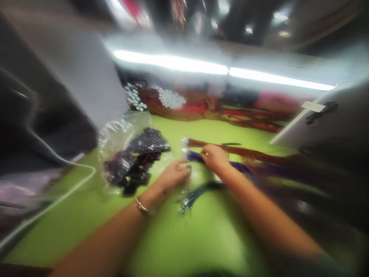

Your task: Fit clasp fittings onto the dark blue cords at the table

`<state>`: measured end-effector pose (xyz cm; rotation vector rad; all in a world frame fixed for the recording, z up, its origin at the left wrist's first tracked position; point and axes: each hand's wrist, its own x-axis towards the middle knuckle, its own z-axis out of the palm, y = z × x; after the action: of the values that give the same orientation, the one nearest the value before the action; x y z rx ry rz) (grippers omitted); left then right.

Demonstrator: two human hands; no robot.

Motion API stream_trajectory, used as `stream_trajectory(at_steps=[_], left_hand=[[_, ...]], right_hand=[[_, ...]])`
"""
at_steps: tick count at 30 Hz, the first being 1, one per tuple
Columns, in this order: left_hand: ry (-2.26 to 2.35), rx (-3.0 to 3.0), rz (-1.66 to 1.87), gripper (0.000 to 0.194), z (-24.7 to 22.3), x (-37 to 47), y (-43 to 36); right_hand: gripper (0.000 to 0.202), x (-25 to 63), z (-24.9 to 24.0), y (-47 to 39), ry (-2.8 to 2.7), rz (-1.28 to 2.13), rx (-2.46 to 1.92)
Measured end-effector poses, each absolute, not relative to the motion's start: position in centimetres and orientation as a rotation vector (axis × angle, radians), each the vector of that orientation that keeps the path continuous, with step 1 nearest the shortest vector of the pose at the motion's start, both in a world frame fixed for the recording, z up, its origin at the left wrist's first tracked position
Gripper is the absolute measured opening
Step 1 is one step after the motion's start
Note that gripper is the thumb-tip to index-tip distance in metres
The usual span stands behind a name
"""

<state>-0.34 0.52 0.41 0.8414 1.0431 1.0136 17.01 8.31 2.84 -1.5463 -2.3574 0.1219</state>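
The left hand (173, 174) curls by a small dark piece (189, 169), the right hand (215, 157) over purple wires (195, 156) on the green tabletop (184, 242), whether gripping I cannot tell; beyond, a grey panel (83, 73) and bright light tubes (173, 63)

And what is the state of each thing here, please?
Tube lights: lit
Clear plastic bag: crumpled
Dark parts: heaped
Brown wires: bundled
Purple wires: bundled
Dark wires: bunched, fanned at one end
White cable: bent
Bracelet: worn
Left hand: curled, grip unclear
Right hand: curled, grip unclear
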Motion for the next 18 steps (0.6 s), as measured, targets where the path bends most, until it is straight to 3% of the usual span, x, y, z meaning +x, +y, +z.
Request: stream_trajectory(at_steps=[4, 8, 14, 18], left_hand=[[0.994, 0.919, 1.124, 0.083, -0.3, -0.4, 0.5], [0.996, 1.056, 1.071, 0.088, -0.9, -0.2, 0.5], [1.002, 1.132, 1.086, 0.076, -1.2, -0.3, 0.7], [0.994, 1.059, 1.087, 0.050, -1.5, -0.5, 0.7]], right_hand=[[0.014, 17.6, 3.2, 7.0, -2.386, 0.147, -1.456], [0.014, 16.8, 2.9, 6.2, -2.339, 0.298, -1.445], [0.014, 14.4, 2.8, 6.4, -2.152, 0.738, -1.248], [0.013, 15.1, 2.8, 5.8, -2.027, 0.736, -1.345]])
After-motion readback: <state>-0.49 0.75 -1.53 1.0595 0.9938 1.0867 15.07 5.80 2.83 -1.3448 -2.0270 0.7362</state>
